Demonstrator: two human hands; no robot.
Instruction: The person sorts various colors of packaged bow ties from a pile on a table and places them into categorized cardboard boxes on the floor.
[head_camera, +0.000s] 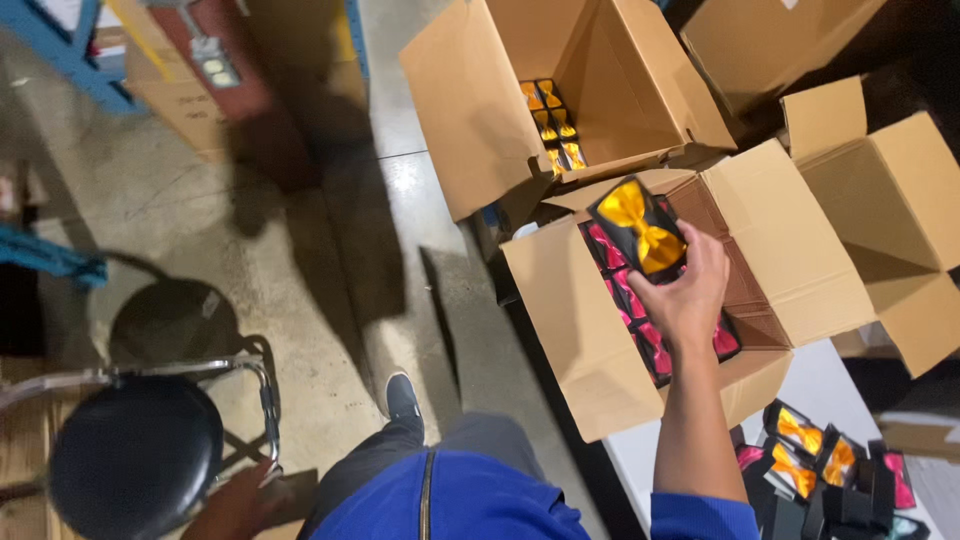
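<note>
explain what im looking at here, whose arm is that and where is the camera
There is no machine: a person wears one camera on the head, so the picture looks down past their blue top to the concrete floor. The arm reaching forward is their own right hand, holding a small black box with a yellow bow tie over an open cardboard carton packed with pink bow tie boxes. Another open carton beyond holds yellow ones. More bow tie boxes lie on a white table at lower right. The left hand is low by a black stool; whether it grips the stool is unclear.
</note>
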